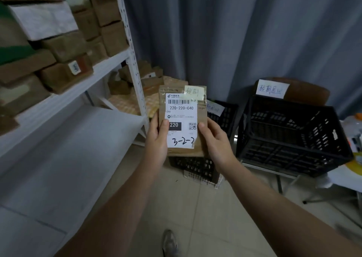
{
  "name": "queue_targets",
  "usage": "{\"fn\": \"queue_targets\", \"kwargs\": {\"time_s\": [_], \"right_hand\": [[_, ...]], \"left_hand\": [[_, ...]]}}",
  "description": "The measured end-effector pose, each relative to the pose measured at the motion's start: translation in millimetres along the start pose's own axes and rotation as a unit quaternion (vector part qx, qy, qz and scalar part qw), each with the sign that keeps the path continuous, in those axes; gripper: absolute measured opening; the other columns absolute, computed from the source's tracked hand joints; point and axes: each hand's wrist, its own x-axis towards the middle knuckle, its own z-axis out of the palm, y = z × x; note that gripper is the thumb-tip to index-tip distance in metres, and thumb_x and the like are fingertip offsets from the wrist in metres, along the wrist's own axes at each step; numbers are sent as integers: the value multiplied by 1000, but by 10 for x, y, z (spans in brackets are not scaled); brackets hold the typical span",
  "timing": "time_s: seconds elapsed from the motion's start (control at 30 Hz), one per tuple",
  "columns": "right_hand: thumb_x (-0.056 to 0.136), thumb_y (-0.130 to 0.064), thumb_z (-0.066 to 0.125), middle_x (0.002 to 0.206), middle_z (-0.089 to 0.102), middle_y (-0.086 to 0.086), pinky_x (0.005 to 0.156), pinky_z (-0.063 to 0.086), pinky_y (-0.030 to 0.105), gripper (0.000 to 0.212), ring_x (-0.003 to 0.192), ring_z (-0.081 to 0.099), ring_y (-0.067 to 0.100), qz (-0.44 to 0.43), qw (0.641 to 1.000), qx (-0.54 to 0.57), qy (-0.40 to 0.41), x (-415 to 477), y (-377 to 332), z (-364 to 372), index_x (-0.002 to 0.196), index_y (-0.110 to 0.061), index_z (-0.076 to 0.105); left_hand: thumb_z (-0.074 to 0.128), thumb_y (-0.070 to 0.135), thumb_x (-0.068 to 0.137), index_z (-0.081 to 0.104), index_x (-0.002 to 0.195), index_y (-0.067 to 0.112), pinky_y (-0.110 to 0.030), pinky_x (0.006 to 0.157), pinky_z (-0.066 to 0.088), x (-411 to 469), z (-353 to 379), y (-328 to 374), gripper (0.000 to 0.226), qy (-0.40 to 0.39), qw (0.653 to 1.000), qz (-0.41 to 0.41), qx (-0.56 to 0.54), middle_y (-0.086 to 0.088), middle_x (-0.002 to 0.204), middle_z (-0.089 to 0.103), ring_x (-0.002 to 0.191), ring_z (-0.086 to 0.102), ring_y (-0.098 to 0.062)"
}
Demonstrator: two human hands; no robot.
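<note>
Parcel: brown labelled parcel (183, 119) held upright above a black crate (291, 137).
Left hand (156, 139): grasping its left edge.
Right hand (215, 141): grasping its right edge.

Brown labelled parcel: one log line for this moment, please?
left hand grips flat brown parcel | right hand grips it | white printed label faces camera

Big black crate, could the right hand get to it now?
Probably yes: the big black crate sits open-topped just beside the right hand, with nothing between them, though that hand grips the parcel.
</note>
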Motion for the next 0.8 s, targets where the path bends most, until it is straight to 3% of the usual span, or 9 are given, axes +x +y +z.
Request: {"fn": "queue_targets", "kwargs": {"time_s": [0.13,0.23,0.33,0.47,0.57,0.63,0.7,0.73,0.8], "right_hand": [[95,-36,55,116,67,-10,74,50,11,36,99,65,-1,50,999,2,18,757,201,159,130,-25,53],[92,-42,57,120,65,-9,79,53,17,47,102,65,3,92,995,4,32,1213,338,192,134,-23,48],[90,-45,59,119,64,-11,77,53,14,47,99,64,0,110,992,-12,57,1613,499,110,131,-26,47],[89,-44,61,119,64,-8,90,54,29,51,104,65,7,140,987,-15,73,2103,714,-84,133,-23,47],[91,-44,58,121,64,-5,94,52,34,51,106,64,11,158,984,-21,77,2580,944,-287,136,-21,48],[91,-42,59,122,64,-5,94,52,32,52,107,64,9,167,982,-20,83,2893,1121,-435,137,-22,47],[86,-42,66,124,61,-7,86,55,25,59,103,64,4,180,981,-5,78,3214,1335,-605,137,-25,43],[82,-42,70,123,60,-8,78,55,20,63,100,65,1,193,979,8,70,3371,1457,-706,136,-27,40],[79,-39,75,123,57,-6,68,55,17,70,94,67,2,231,971,29,59,3650,1739,-931,135,-30,33]], "left_hand": [[40,34,101,37,143,29,-14,72,51,825,-55,-244,43,-12,999,-27,24,13,120,62,96,64,3],[40,33,101,36,143,30,-15,73,52,1325,-29,-418,42,-36,998,-53,27,12,121,62,98,64,1],[41,31,101,40,139,28,-10,68,50,1760,74,-596,38,-56,995,-78,36,14,115,64,94,64,4],[42,31,100,47,128,36,-7,66,48,2253,255,-872,29,-78,989,-97,74,21,106,64,89,63,9],[43,35,99,50,131,32,-18,76,51,2703,475,-1155,32,-102,978,-116,137,15,112,65,98,64,-1],[45,35,99,50,134,30,-34,86,52,3013,630,-1361,36,-109,971,-129,171,8,116,65,102,63,-11],[47,33,98,51,134,28,-41,89,52,3321,813,-1592,37,-108,965,-142,192,4,113,67,100,64,-13],[48,32,98,52,133,26,-37,87,53,3463,914,-1731,36,-106,964,-148,195,6,108,68,95,65,-9],[51,26,97,56,128,21,-15,71,52,3701,1121,-2039,31,-109,961,-157,201,16,94,66,79,63,8]]}}
